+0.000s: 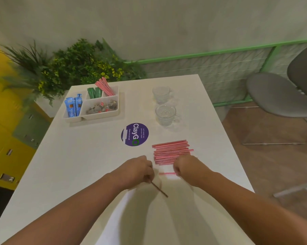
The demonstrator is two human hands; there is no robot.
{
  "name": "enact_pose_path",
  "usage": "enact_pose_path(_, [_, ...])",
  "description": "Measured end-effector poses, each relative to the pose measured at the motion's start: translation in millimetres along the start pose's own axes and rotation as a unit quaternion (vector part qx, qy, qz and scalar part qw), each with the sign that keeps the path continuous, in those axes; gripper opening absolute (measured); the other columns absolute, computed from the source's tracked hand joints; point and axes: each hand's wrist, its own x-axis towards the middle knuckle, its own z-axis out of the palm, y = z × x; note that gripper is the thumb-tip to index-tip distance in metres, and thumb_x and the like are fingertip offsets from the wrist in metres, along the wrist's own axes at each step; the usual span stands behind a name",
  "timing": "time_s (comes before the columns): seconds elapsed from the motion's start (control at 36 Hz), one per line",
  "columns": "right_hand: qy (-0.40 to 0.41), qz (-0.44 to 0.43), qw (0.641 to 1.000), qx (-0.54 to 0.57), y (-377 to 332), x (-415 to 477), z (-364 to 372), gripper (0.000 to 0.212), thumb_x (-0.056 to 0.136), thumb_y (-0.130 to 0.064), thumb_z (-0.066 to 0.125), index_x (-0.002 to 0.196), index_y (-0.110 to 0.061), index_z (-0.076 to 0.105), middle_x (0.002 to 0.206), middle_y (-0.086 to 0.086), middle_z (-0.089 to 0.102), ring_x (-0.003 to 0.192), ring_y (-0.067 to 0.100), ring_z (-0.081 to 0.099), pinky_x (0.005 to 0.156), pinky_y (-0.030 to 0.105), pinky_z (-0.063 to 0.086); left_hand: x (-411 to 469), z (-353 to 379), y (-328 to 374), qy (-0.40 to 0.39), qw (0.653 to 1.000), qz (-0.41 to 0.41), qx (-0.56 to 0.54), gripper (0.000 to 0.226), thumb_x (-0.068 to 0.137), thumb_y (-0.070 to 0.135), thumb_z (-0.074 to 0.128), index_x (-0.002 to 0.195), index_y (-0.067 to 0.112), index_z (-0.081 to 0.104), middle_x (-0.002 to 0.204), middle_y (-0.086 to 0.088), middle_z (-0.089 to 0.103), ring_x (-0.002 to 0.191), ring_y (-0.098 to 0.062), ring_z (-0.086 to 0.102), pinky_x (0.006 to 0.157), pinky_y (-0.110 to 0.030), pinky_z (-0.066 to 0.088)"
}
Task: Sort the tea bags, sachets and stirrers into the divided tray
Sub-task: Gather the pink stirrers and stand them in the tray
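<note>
On the bench, the tray sits far left, with two cups to its right. A sticker lies nearer, and the stirrers nearer still, to its right.

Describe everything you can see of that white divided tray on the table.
The tray is off-white, plastic-looking, with rounded corners and four compartments. It sits flat on the white table, near the far left corner. Blue sachets sit in the narrow left section, tea bags lie in the big front one, green sachets and striped stirrers lean in the two small back ones. Only the table and its contents touch it.
</note>
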Motion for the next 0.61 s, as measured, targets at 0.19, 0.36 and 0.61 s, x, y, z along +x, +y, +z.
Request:
enact_pose_path(0.19, [0.011,-0.028,0.996,-0.087,-1.5,0.4,12.6,0.02,0.088,0.004,0.049,0.1,-0.009,0.06,0.094,0.006,0.053,0.083,0.019,0.047,0.072,0.027,0.038,-6.6,12.6,4.7,0.033,0.997,0.021,0.062,0.01,0.086,0.015,0.055,0.084,0.023,0.061,0.086,0.004,0.056,0.084,-0.019,0.051,0.06,-0.035,0.048])
enact_pose_path(0.36, [0.027,-0.016,0.999,-0.02,-1.6,-3.4,15.6,0.021,0.085,0.007,0.049,0.089,-0.014,0.048,0.093,0.006,0.051,0.082,0.02,0.048,0.07,0.028,0.04,-10.9,11.2,13.3,0.03,0.999,0.008,0.038,0.041,0.09,0.027,0.02,0.091,0.015,0.06,0.086,-0.004,0.061,0.082,-0.023,0.051,0.069,-0.039,0.048])
enact_pose_path(0.61, [0.134,0.037,0.94,0.311,13.1,-3.1,8.8,0.025,0.096,-0.009,0.05,0.081,-0.022,0.066,0.072,-0.003,0.059,0.062,0.01,0.05,0.057,0.022,0.04,-4.8,2.7,16.4,0.028,0.981,-0.143,-0.126,0.016,0.092,0.014,0.044,0.093,0.023,0.059,0.096,0.007,0.06,0.093,-0.012,0.049,0.082,-0.03,0.045])
